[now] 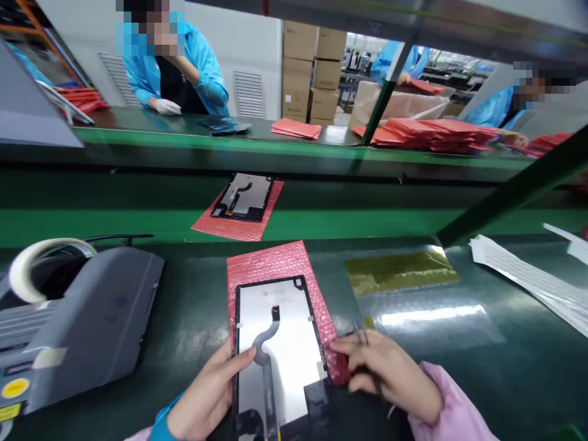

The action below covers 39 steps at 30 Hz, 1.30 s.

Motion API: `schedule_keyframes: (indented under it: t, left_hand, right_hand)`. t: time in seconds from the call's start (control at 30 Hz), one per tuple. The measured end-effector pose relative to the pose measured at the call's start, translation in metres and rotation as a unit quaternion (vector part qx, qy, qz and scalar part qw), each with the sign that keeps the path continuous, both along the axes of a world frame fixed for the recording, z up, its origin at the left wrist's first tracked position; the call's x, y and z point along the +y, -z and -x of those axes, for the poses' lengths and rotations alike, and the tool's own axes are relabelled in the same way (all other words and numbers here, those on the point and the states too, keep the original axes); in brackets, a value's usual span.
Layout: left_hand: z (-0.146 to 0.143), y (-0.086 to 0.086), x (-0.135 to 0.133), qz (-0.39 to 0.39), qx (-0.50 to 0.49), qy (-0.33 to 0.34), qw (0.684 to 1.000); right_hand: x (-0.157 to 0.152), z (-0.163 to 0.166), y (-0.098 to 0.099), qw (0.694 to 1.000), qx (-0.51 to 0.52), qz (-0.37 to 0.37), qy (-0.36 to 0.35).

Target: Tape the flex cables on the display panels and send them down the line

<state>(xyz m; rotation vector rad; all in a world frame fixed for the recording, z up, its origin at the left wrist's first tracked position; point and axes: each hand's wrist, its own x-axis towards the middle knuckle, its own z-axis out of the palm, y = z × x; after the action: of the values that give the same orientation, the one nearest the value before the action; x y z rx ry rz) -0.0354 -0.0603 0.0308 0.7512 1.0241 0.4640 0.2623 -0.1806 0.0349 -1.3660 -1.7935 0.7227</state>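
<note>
My left hand (214, 380) grips the left edge of a tablet display panel (294, 349), its thumb lying on the silver back beside a grey ribbon cable (267, 383). Under the panel lies a red bubble-wrap bag (266, 263), showing above it and along its right side. My right hand (386, 370) is at the bag's right edge, index fingertip close to or touching it and the other fingers curled. Thin dark prongs, apparently tweezers (362, 337), stick out between these fingers; most of the tool is hidden. The panel's lower end leaves the view.
Another panel (250, 199) on a red bag rests on the ledge ahead. A grey tape dispenser (105, 306) with a tape roll stands left. Amber film (399, 272) and white strips (528, 282) lie right. Co-workers sit beyond, near stacked red bags (432, 133).
</note>
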Motion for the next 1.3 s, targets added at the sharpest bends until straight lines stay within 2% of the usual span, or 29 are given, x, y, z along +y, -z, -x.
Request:
schedule_keyframes:
  t: [0.07, 0.13, 0.17, 0.23, 0.3, 0.37, 0.43, 0.53, 0.6, 0.67, 0.77, 0.87, 1.0, 1.17, 1.3]
  left_hand:
    - [-0.006, -0.001, -0.004, -0.032, 0.013, -0.003, 0.999]
    - [-0.014, 0.002, -0.006, -0.087, 0.039, -0.011, 0.995]
    - [-0.018, 0.005, -0.008, -0.128, 0.058, -0.021, 0.990]
    - [-0.024, 0.013, -0.014, -0.240, 0.099, -0.052, 0.964]
    - [-0.025, 0.019, -0.025, -0.370, 0.141, -0.085, 0.914]
    - [-0.021, 0.021, -0.037, -0.484, 0.193, -0.062, 0.851]
    - [-0.013, 0.019, -0.048, -0.568, 0.237, 0.036, 0.787]
    - [-0.002, 0.018, -0.057, -0.656, 0.246, 0.208, 0.682]
    - [0.000, 0.023, -0.059, -0.694, 0.263, 0.249, 0.623]
    - [-0.001, 0.028, -0.059, -0.713, 0.291, 0.241, 0.590]
    - [-0.006, 0.031, -0.061, -0.722, 0.307, 0.232, 0.575]
    - [-0.010, 0.030, -0.063, -0.718, 0.313, 0.229, 0.579]
    - [-0.013, 0.030, -0.066, -0.700, 0.315, 0.214, 0.605]
    - [-0.013, 0.029, -0.066, -0.694, 0.297, 0.210, 0.622]
    - [-0.005, 0.020, -0.064, -0.659, 0.247, 0.224, 0.674]
  right_hand:
    - [-0.001, -0.021, 0.002, 0.985, 0.090, -0.004, 0.149]
    - [0.000, -0.039, 0.005, 0.941, 0.177, 0.008, 0.290]
    - [0.000, -0.045, 0.007, 0.920, 0.213, 0.016, 0.330]
    - [-0.001, -0.051, 0.011, 0.895, 0.265, 0.046, 0.357]
    - [-0.005, -0.050, 0.017, 0.886, 0.279, 0.085, 0.359]
    - [-0.011, -0.047, 0.021, 0.884, 0.269, 0.113, 0.366]
    - [-0.017, -0.044, 0.024, 0.879, 0.253, 0.122, 0.384]
    - [-0.021, -0.044, 0.024, 0.872, 0.241, 0.132, 0.405]
    - [-0.021, -0.045, 0.023, 0.870, 0.239, 0.147, 0.405]
    - [-0.021, -0.047, 0.021, 0.869, 0.241, 0.163, 0.400]
    - [-0.020, -0.047, 0.019, 0.870, 0.237, 0.183, 0.391]
    - [-0.020, -0.046, 0.017, 0.874, 0.215, 0.179, 0.396]
    - [-0.021, -0.045, 0.015, 0.880, 0.201, 0.160, 0.401]
    - [-0.027, -0.044, 0.013, 0.886, 0.214, 0.150, 0.383]
    - [-0.031, -0.034, 0.013, 0.888, 0.268, 0.151, 0.342]
